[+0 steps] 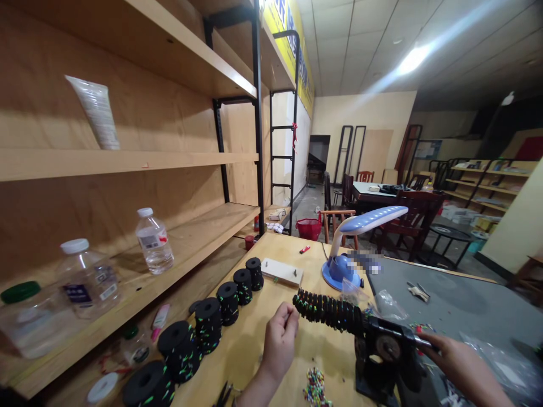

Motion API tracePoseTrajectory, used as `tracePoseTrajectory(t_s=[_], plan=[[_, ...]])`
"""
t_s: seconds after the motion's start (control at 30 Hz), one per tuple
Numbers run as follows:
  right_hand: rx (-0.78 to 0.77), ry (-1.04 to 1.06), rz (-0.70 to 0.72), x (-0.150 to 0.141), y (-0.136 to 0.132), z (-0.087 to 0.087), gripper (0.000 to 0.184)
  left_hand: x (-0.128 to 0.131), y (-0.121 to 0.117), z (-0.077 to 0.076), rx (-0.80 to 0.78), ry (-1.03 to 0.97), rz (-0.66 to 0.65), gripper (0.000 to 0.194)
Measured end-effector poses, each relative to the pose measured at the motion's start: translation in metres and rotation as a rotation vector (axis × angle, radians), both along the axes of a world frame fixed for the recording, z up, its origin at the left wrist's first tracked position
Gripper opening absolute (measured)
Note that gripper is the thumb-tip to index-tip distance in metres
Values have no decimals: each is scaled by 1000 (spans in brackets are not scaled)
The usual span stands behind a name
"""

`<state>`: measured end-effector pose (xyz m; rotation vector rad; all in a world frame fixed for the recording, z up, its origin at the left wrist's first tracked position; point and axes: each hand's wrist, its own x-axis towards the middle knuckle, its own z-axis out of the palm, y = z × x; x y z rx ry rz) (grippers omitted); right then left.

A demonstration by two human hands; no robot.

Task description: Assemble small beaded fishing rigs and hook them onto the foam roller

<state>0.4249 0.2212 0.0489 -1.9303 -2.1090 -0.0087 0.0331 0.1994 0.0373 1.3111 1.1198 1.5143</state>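
A black hand-crank machine (pixel 384 359) stands on the wooden workbench (pixel 254 339), with a long rod (pixel 328 310) stacked with black rings sticking out to the left. My left hand (pixel 280 339) is curled just left of the rod's tip, fingers pinched close to it. Whatever it holds is too small to see. My right hand (pixel 456 362) reaches to the machine's crank side, its fingers at the handle and partly hidden. A small heap of coloured beads (pixel 316 390) lies below the rod.
A row of black foam rolls (pixel 207 322) runs along the bench's left side. A blue desk lamp (pixel 354 249) stands behind, next to a white block (pixel 282 271). Water bottles (pixel 153 240) sit on the wooden shelf at left. A grey mat (pixel 458 305) covers the right side.
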Motion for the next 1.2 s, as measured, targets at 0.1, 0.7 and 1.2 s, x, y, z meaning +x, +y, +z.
tracePoseTrajectory(t_s=[0.1, 0.7, 1.2], plan=[[-11, -7, -7, -1, 0, 1, 30, 0, 0, 1, -6, 0, 14, 36], [-78, -152, 9, -2, -5, -22, 28, -5, -6, -1, 5, 83, -2, 35], [7, -11, 40, 4, -12, -41, 33, -25, -2, 2, -15, -47, 103, 37]])
